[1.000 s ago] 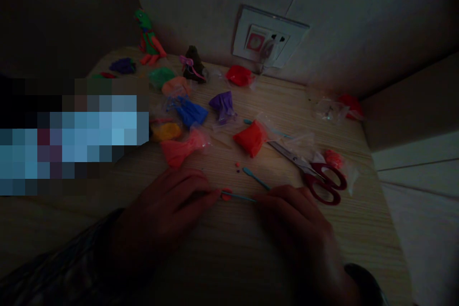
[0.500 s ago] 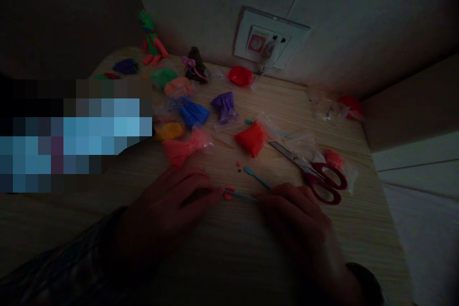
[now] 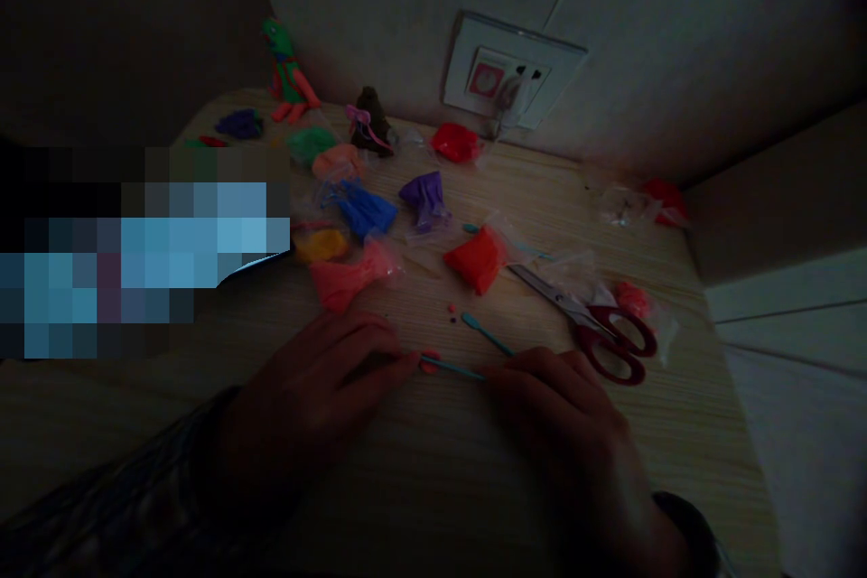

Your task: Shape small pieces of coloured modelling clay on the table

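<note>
A small flat piece of orange-red clay (image 3: 429, 367) lies on the tabletop between my hands. The fingertips of my left hand (image 3: 331, 379) are closed together at its left edge. My right hand (image 3: 569, 415) is shut on a thin blue modelling tool (image 3: 461, 369), whose shaft lies across the clay. Just beyond the right fingers rests a second blue modelling tool (image 3: 482, 330) with a paddle-shaped end. Near it are a tiny orange bit (image 3: 452, 308) and a tiny dark bit (image 3: 453, 321). The right fingertips are partly lost in shadow.
Scissors with dark red handles (image 3: 613, 339) lie right of centre. Bagged clay stands around, including red-orange (image 3: 474, 260), pink (image 3: 345, 278), blue (image 3: 366, 212) and purple (image 3: 424, 199). A green clay figure (image 3: 288, 77) sits at the back left. A wall socket (image 3: 515, 72) is behind the wooden table (image 3: 697, 433).
The clay piece and the tool's tip have shifted very slightly left. Both hands keep nearly the same pose.
</note>
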`<state>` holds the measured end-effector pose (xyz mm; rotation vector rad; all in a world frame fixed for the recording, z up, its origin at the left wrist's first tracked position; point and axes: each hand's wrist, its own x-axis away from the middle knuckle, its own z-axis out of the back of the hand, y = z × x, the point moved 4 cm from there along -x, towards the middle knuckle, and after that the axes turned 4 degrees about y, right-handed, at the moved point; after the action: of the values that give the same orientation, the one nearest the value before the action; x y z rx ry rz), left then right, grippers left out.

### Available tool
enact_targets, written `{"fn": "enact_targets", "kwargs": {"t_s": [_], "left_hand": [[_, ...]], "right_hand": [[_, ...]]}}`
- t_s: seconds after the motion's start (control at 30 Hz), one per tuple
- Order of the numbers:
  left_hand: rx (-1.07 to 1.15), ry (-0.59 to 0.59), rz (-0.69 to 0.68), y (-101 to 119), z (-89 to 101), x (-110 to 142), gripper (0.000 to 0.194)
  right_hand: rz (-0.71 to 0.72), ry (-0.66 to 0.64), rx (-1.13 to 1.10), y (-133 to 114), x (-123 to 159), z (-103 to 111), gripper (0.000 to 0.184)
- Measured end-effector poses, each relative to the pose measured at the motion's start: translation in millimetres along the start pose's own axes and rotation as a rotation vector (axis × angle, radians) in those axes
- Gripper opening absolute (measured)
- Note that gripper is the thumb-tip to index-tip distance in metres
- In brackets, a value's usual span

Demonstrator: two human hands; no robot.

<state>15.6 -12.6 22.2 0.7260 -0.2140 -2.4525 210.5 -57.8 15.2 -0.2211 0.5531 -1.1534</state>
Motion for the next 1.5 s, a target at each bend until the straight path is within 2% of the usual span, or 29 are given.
{"fn": "enact_targets", "kwargs": {"t_s": [0.13,0.4,0.7,1.0,1.23,1.5], "left_hand": [[0.007,-0.016,-0.001,0,0.0,0,0.028],[-0.025,0.027,-0.029,2,-2.9,4,0.027],[0.018,0.045,0.029,-2,-6.5,8,0.027],[0.026,0.045,0.041,-3,-6.8,11,0.026],[0.054,0.082,-0.024,0,-2.9,14,0.025],[0.022,0.041,-0.008,2,-5.9,9,0.029]], "right_hand": [[-0.011,-0.011,-0.012,2,1,-2,0.017],[0.002,-0.017,0.004,2,0,-1,0.021],[0.024,-0.069,0.046,-7,-9,7,0.025],[0.021,-0.068,0.033,-4,-6,3,0.023],[0.039,-0.079,0.03,-10,-10,2,0.026],[0.036,-0.064,0.042,-8,-9,1,0.022]]}}
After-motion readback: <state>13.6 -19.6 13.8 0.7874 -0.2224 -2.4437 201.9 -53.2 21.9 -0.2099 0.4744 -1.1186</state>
